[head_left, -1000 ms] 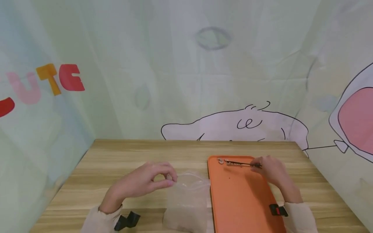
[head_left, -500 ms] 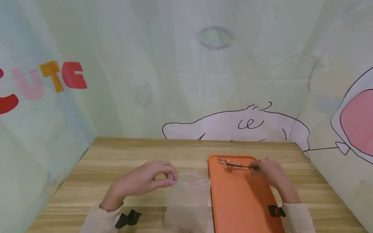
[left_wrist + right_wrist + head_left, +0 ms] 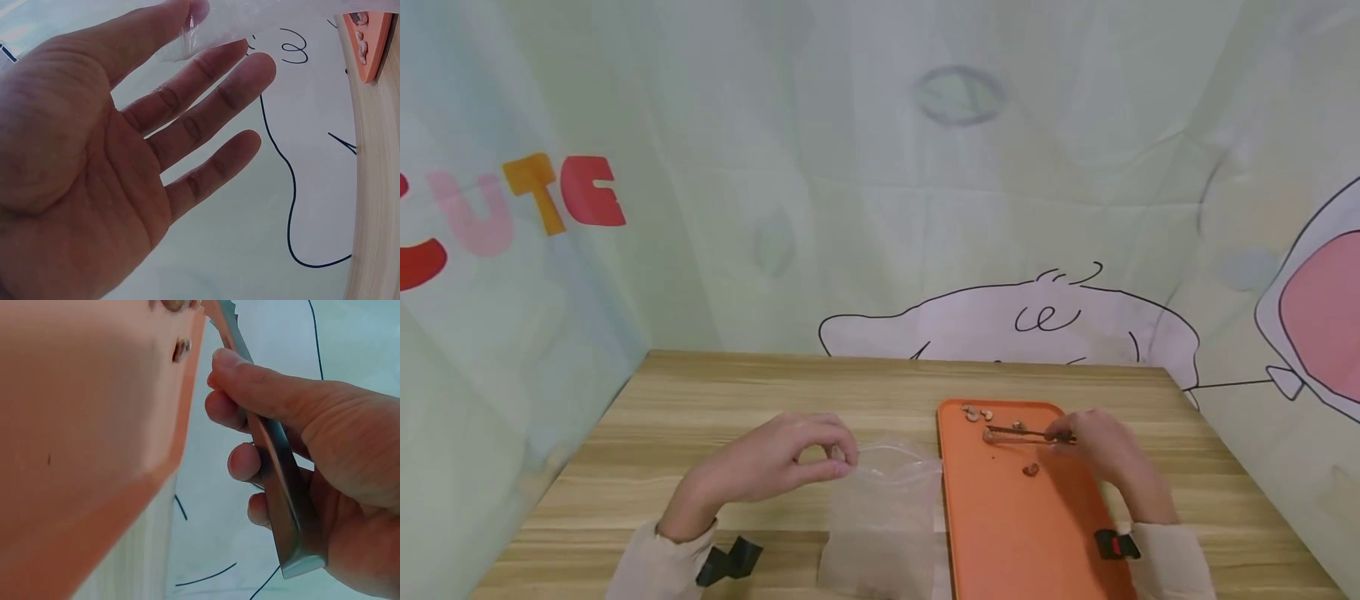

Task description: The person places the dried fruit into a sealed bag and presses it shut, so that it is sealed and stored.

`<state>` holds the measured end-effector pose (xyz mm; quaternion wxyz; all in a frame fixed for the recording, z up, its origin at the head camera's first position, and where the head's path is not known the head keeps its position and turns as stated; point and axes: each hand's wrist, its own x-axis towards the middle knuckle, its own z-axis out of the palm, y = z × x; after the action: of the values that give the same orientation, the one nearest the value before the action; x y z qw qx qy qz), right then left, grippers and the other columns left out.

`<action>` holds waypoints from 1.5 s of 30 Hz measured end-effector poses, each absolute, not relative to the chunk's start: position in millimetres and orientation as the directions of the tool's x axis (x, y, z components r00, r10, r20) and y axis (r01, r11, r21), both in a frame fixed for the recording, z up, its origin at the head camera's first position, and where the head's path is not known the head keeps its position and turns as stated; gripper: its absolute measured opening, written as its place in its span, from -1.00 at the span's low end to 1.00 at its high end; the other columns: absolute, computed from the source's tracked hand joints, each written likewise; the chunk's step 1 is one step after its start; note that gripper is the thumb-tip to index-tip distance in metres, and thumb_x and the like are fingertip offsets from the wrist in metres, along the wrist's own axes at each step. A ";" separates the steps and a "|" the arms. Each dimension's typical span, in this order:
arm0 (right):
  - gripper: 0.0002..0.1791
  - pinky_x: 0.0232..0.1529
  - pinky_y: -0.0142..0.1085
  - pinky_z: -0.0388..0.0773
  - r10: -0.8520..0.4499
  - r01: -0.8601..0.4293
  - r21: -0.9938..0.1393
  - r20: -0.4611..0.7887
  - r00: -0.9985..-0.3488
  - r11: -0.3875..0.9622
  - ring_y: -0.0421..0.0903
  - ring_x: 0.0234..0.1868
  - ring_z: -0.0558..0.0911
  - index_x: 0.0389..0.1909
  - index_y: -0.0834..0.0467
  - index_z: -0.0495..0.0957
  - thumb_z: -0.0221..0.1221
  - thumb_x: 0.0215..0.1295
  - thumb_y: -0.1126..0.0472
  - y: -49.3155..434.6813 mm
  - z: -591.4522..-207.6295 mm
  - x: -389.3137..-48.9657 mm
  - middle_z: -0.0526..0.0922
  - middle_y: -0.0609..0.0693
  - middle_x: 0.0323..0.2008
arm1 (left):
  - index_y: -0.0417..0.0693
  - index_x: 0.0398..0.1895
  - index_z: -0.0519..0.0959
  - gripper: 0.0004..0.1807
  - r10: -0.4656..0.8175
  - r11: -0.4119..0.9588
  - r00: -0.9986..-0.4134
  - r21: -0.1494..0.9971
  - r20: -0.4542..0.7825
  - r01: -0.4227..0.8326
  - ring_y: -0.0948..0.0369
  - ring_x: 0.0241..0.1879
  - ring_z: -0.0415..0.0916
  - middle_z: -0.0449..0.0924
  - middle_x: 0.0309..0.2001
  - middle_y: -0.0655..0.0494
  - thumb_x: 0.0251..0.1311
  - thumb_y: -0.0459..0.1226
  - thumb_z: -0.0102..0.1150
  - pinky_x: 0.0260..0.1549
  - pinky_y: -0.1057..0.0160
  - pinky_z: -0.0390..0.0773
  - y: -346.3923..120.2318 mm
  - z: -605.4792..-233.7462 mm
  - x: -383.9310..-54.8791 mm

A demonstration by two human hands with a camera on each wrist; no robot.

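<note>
My left hand [image 3: 782, 458] pinches the left side of the mouth of a clear plastic zip bag [image 3: 883, 517] between thumb and index finger; the other fingers lie loose, as the left wrist view shows. The bag's mouth gapes slightly. My right hand [image 3: 1097, 442] grips a pair of metal tongs [image 3: 284, 500], held low over the far end of an orange tray [image 3: 1007, 533]. One small curled piece [image 3: 987, 436], like a dried shrimp, is at the tongs' tips. More such pieces [image 3: 972, 413] lie in the tray's far left corner, and another curled piece [image 3: 1031, 470] sits nearer.
Tray and bag stand side by side on a wood-grain table [image 3: 737, 400], the bag at the tray's left edge. A printed cloth backdrop [image 3: 850, 208] rises behind the table and along its sides. Black straps [image 3: 730, 562] show at both wrists.
The tongs' tips have moved slightly nearer to me over the tray. A curled piece now shows on the tray below them, where none showed before. My left hand and the bag stay nearly still.
</note>
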<state>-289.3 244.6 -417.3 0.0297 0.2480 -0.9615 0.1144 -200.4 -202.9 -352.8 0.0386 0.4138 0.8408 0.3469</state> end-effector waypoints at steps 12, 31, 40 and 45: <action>-0.79 -0.56 -0.45 0.38 -0.519 -0.667 -0.255 0.461 -0.720 0.700 -0.39 -0.53 0.43 -0.25 0.00 0.75 0.48 0.06 0.24 197.7 -349.2 -235.9 0.64 -0.30 -0.46 | 0.15 -0.18 0.61 -0.89 0.744 0.386 -0.613 0.578 0.266 0.719 0.41 -0.25 0.51 0.58 -0.14 0.36 0.47 -0.15 0.09 -0.22 0.32 0.58 -200.0 -350.4 -201.4; -0.69 -0.61 -0.44 0.27 -0.514 -0.633 -0.212 0.423 -0.746 0.744 -0.40 -0.58 0.31 -0.15 0.00 0.74 0.50 0.03 0.22 202.3 -345.6 -228.5 0.51 -0.40 -0.51 | 0.17 -0.21 0.62 -0.92 0.745 0.370 -0.593 0.552 0.304 0.748 0.43 -0.25 0.52 0.59 -0.15 0.39 0.45 -0.16 0.13 -0.23 0.33 0.58 -199.6 -351.1 -201.6; -0.73 -0.46 -0.35 0.42 -0.488 -0.451 -0.348 -0.022 -0.872 0.822 -0.31 -0.45 0.48 -0.19 0.21 0.75 0.47 0.08 0.22 265.2 -379.6 -268.3 0.66 -0.22 -0.43 | 0.22 -0.25 0.61 -0.94 0.735 0.375 -0.601 0.551 0.312 0.745 0.43 -0.25 0.51 0.57 -0.18 0.42 0.43 -0.15 0.17 -0.22 0.34 0.57 -202.9 -351.8 -200.8; -0.79 -0.44 -0.37 0.46 -0.551 -0.464 -0.431 -0.096 -0.829 0.774 -0.35 -0.42 0.48 -0.29 0.20 0.72 0.48 0.04 0.24 284.4 -391.5 -275.4 0.64 -0.20 -0.44 | 0.20 -0.24 0.61 -0.93 0.738 0.376 -0.605 0.561 0.299 0.737 0.42 -0.24 0.51 0.58 -0.16 0.40 0.43 -0.14 0.16 -0.21 0.33 0.57 -203.8 -351.6 -200.9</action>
<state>-275.4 284.4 -391.5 -0.1092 0.2713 -0.9353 0.1990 -200.9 -203.8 -351.6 0.0007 0.4447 0.8295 0.3381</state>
